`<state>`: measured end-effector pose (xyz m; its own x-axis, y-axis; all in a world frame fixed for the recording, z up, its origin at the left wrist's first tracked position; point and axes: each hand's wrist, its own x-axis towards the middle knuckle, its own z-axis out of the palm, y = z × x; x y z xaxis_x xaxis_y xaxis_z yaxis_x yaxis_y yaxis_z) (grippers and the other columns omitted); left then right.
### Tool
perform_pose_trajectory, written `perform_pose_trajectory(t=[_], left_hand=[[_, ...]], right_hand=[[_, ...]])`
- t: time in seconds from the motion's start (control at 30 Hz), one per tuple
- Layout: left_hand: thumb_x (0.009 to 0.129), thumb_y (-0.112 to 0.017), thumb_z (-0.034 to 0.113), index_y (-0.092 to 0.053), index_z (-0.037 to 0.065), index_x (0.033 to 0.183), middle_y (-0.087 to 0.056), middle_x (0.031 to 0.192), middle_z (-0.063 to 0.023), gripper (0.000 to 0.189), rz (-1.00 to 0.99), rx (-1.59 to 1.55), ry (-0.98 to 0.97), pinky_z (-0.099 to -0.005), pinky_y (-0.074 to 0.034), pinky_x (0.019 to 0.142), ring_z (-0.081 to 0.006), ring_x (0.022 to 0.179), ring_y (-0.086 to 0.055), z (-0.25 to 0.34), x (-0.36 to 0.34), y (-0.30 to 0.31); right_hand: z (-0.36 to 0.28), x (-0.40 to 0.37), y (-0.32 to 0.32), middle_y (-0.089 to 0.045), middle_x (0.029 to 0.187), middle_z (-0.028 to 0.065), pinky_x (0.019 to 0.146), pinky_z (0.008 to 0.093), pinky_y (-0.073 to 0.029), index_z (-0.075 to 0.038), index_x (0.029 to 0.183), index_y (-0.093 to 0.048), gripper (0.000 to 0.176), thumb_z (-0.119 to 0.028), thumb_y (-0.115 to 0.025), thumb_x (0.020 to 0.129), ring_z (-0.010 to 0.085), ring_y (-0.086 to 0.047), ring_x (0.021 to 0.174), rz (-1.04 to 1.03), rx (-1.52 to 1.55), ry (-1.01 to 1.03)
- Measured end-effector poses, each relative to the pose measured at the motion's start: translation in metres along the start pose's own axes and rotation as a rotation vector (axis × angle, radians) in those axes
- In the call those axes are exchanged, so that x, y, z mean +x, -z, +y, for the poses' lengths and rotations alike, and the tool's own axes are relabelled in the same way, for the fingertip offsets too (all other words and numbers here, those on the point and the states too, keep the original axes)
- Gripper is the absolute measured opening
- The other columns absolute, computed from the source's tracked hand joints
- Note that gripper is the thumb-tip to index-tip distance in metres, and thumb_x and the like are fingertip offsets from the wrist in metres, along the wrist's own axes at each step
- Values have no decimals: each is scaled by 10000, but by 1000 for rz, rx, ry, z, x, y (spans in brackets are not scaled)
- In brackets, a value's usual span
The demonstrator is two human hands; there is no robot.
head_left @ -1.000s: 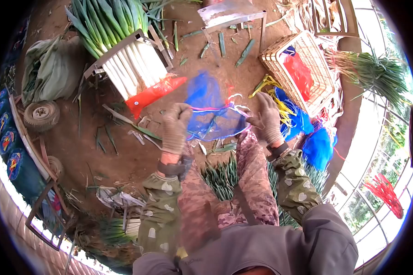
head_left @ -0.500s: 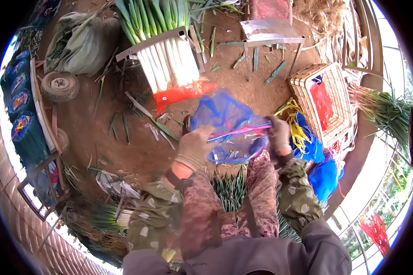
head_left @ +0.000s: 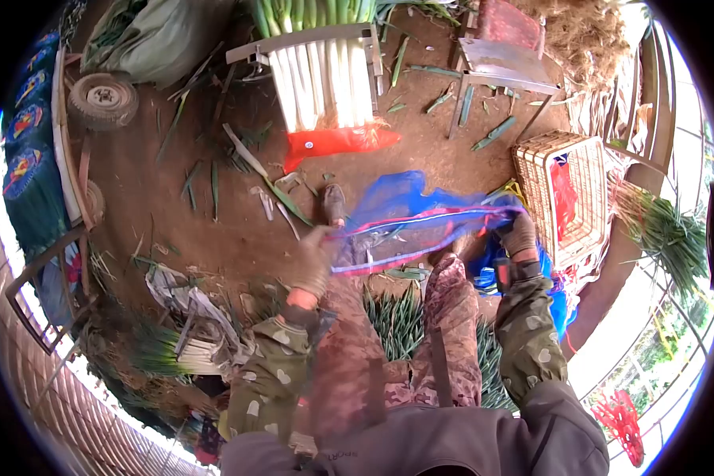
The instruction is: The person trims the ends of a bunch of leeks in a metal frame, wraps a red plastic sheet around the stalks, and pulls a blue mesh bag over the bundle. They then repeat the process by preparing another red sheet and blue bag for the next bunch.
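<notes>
A blue mesh bag (head_left: pixel 397 202) with a pink and white rim is stretched wide between my two gloved hands, its mouth open toward me. My left hand (head_left: pixel 311 262), blurred by motion, is closed on the rim's left end. The rim's right end is in my right hand (head_left: pixel 517 232), fingers closed round it. Beyond the bag, a bundle of leeks (head_left: pixel 325 83) lies on a metal stand (head_left: pixel 305 36), its root ends wrapped in a red bag (head_left: pixel 341 143).
A wicker basket (head_left: pixel 543 198) holding red netting stands at the right, blue netting beside it. A metal stool (head_left: pixel 508 65) is at the back. Left are a cart wheel (head_left: pixel 103 99) and filled blue bags (head_left: pixel 36 178). Green onions (head_left: pixel 393 329) lie between my legs.
My hands have moved apart, the right one farther right, and the mesh bag's mouth is pulled wider. The view has shifted, so the leeks and stand appear farther right and higher.
</notes>
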<state>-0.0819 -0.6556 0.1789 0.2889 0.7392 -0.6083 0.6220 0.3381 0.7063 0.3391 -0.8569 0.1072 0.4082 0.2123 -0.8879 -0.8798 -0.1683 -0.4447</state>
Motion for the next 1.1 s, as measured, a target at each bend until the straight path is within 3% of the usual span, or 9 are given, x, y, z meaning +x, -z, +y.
perform_pose_trajectory(t=[0.1,0.23,0.33,0.43,0.57,0.63,0.7,0.83,1.1], left_hand=[[895,-534,39,-718,19,1006,-713,922,-228,216,54,542,-27,-426,-516,679,-300,790,-698,-26,8,36],[938,-494,47,-710,32,994,-725,849,-100,223,482,80,194,-397,-554,734,-268,798,-700,-133,88,166],[932,-482,30,-690,36,1022,-697,836,-52,226,567,-349,427,-340,-559,696,-188,798,-682,-85,119,181],[948,-464,1,-665,46,1076,-647,857,-22,243,353,-1047,542,-218,-489,607,-103,699,-604,-45,117,183],[922,-501,44,-660,56,1034,-541,659,29,195,-88,-867,518,-224,-388,435,-82,520,-493,-81,108,202],[924,-502,52,-657,56,1027,-481,627,46,185,-308,-784,664,-225,-327,399,-78,473,-429,-81,95,215],[920,-522,82,-655,53,993,-464,620,51,155,-310,-905,772,-224,-299,403,-64,474,-410,-127,100,234],[919,-575,127,-672,58,975,-521,651,43,132,-62,-791,632,-234,-322,419,-68,492,-441,-229,144,260],[884,-689,160,-692,46,1010,-580,717,28,170,-302,-406,406,-223,-373,506,-62,570,-482,-92,172,188]], right_hand=[[-39,-99,-107,-687,855,31,661,301,-542,-79,991,-683,229,-299,-625,961,122,-628,710,-320,-384,107],[-11,-154,-144,-676,776,116,647,340,-517,-6,1032,-711,202,-131,-702,874,162,-635,676,-919,-1536,205],[41,-124,-149,-695,817,86,621,277,-516,1,1037,-715,189,-20,-586,901,103,-617,656,-306,-1293,80],[69,-78,-150,-682,856,36,591,275,-529,-46,1039,-676,187,-56,-508,958,129,-642,708,-117,-862,239],[54,-70,-174,-700,1017,91,763,347,-589,-78,1062,-651,141,-136,-582,954,204,-692,842,-180,-129,42],[47,-107,-198,-709,947,89,693,290,-555,-60,1047,-677,146,-99,-628,915,153,-672,795,-350,-1251,908],[29,-132,-221,-661,828,40,639,270,-502,-24,995,-682,188,-161,-666,867,131,-611,709,-538,-617,-42],[68,-158,-259,-590,802,-11,659,273,-484,-15,1051,-659,250,-227,-651,917,118,-574,681,-742,-795,-465],[131,35,-271,-600,839,10,608,288,-486,-70,1047,-601,182,-234,-534,1007,147,-578,689,-30,-360,98]])
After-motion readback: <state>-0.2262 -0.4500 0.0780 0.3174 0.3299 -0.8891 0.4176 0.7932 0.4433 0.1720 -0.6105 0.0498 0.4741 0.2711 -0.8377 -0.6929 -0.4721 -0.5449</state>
